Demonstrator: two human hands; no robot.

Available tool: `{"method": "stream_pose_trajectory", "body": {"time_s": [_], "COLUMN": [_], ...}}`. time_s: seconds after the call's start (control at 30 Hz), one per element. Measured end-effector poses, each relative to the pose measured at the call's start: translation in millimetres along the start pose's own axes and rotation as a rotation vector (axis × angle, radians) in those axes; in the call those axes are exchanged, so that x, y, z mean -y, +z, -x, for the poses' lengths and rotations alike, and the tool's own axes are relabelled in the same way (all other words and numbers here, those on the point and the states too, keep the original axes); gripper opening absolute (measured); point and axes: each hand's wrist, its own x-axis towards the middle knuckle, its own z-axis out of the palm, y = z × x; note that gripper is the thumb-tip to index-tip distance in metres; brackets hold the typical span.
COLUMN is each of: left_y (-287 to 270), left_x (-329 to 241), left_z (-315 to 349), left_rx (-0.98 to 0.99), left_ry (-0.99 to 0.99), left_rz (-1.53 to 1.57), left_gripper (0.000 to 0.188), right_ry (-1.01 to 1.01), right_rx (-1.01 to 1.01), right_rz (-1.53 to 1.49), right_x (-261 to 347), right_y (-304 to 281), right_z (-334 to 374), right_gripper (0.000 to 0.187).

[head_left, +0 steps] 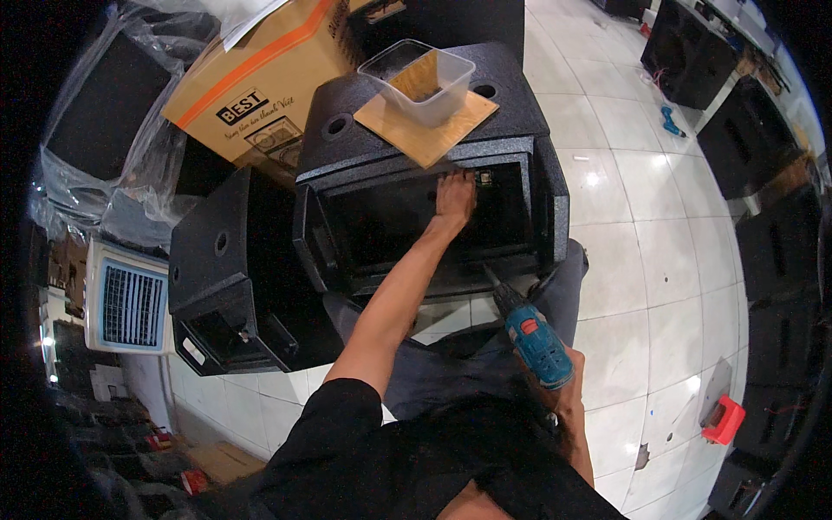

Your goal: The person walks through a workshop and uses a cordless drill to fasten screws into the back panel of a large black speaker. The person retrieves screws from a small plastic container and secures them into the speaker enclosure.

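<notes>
Right grip point(565, 381): wrapped round blue-black plastic cordless drill point(536, 343) | long axis: nose forward-left toward near rim of black textured cabinet point(524, 119) | left grip point(455, 196): at opening's far side, hold unclear

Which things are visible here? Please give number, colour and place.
Angular textured cabinet: 1, black, centre
Compact power drill: 1, blue, below centre
Square wooden board: 1, tan, on cabinet
Rectangular plastic tub: 1, clear, on board
Orange-striped cardboard box: 1, brown, upper left
Smaller angular cabinet: 1, black, left
Slatted boxy unit: 1, white and blue, far left
Plastic sheeting: uncounted, clear, upper left
Boxy cabinets: several, black, right edge
Glossy tiles: many, white, floor
Pistol-shaped tool: 1, blue, floor, upper right
Plastic piece: 1, red, floor, lower right
Left hand: 1, bare, at textured cabinet's opening
Right hand: 1, bare, around drill
</notes>
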Motion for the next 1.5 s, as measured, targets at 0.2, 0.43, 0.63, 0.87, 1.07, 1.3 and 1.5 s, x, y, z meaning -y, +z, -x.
{"method": "stream_pose_trajectory", "body": {"time_s": [0.2, 0.43, 0.63, 0.87, 1.07, 1.3, 1.5], "left_y": [-9, 13, -8, -6, 20, -6, -65], "left_x": [-22, -22, -19, -19, -25, -16, 1], "left_z": [13, 28, 30, 37, 6, 1, 58], "left_rx": [0.018, -0.021, 0.0, 0.152, 0.111, 0.273, -0.087], "left_ry": [-0.013, 0.315, 0.267, -0.594, -0.719, -0.469, -0.373], "left_rz": [0.087, -0.096, 0.181, 0.538, 1.181, 0.605, 0.61], "left_gripper": [0.06, 0.067, 0.071, 0.03, 0.029, 0.036, 0.021], "right_ry": [0.051, 0.014, 0.028, 0.033, 0.01, 0.119, 0.222], "right_rx": [-0.029, -0.012, 0.026, 0.04, 0.018, 0.027, 0.014], "right_rz": [-0.006, -0.007, 0.082, 0.051, 0.091, 0.218, 0.117], "right_x": [-12, -37, -25, -11, -23, -1, 30], "right_y": [-1, 3, 2, 5, 4, -2, 4], "right_z": [9, 12, 11, 10, 13, 18, 13], "right_gripper": [0.016, 0.015, 0.015, 0.016, 0.017, 0.02, 0.024]}}
